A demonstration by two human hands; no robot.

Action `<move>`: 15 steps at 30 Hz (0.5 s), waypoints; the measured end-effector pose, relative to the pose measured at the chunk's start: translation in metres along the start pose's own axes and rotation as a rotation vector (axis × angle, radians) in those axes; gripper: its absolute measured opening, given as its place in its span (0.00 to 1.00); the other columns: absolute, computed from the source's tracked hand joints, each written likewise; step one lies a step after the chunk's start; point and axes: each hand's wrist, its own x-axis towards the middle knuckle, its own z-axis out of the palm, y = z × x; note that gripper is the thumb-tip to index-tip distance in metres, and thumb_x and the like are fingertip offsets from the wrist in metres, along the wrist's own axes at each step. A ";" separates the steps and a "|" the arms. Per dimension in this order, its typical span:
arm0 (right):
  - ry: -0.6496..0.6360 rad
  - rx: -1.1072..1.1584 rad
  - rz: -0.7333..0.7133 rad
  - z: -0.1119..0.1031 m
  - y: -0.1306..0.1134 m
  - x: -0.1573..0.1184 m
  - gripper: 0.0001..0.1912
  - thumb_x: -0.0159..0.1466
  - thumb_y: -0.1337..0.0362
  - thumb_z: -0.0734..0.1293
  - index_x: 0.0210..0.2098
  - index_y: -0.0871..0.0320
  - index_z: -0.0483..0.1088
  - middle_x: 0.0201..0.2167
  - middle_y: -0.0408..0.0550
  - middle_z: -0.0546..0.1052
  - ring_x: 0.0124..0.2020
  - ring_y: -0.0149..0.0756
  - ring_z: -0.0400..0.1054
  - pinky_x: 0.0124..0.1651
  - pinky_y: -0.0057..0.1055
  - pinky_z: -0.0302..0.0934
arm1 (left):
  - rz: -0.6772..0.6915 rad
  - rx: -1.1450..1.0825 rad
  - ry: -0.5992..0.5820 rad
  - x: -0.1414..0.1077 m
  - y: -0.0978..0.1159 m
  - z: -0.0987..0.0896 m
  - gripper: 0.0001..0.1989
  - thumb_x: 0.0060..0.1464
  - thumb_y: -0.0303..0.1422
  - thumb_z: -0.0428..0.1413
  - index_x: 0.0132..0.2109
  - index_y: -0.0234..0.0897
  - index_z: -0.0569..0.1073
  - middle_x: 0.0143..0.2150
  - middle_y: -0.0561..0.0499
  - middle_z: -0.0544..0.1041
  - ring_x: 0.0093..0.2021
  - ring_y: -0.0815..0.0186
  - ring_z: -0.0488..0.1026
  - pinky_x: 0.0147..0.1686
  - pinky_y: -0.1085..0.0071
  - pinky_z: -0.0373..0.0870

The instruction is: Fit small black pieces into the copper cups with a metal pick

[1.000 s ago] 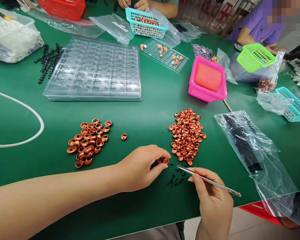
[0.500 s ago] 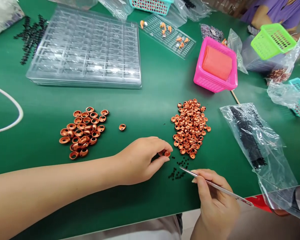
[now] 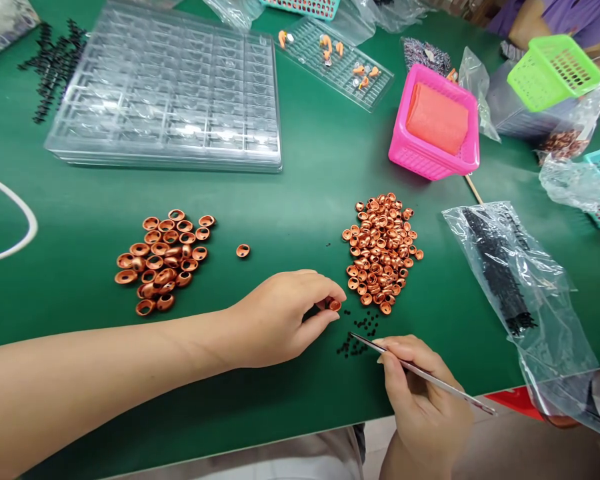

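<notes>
Head view, lower centre: my left fingers (image 3: 319,325) pinch a round copper-coloured cup (image 3: 335,305); my right fingers (image 3: 395,381) grip slim silver tweezers (image 3: 425,375).

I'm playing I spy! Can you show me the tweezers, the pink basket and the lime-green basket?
Tweezers (image 3: 430,378), head view: on the shaft, behind the gripping fingers.
Pink basket (image 3: 415,155), head view: on its near outer wall.
Lime-green basket (image 3: 530,79), head view: on its side wall.

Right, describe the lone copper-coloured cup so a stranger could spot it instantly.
On the green table, find the large clear tray. Below its right half, between the left pile and the fuller right pile, lies the cup. Unlike its neighbours, it sits alone, touching none.
</notes>
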 end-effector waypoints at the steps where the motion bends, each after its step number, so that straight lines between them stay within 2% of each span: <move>1: -0.002 0.000 -0.004 0.000 0.000 0.000 0.14 0.59 0.78 0.68 0.40 0.55 0.74 0.35 0.45 0.80 0.36 0.36 0.76 0.36 0.33 0.71 | 0.002 -0.003 0.000 0.000 0.000 0.000 0.05 0.61 0.26 0.53 0.43 0.36 0.72 0.36 0.52 0.76 0.36 0.68 0.71 0.37 0.72 0.65; 15: -0.033 -0.009 -0.037 -0.001 0.001 -0.002 0.17 0.60 0.79 0.68 0.43 0.53 0.74 0.36 0.46 0.80 0.36 0.35 0.75 0.37 0.35 0.70 | -0.019 0.016 -0.015 -0.001 -0.001 0.000 0.05 0.61 0.26 0.53 0.43 0.36 0.73 0.36 0.53 0.75 0.36 0.67 0.70 0.36 0.72 0.65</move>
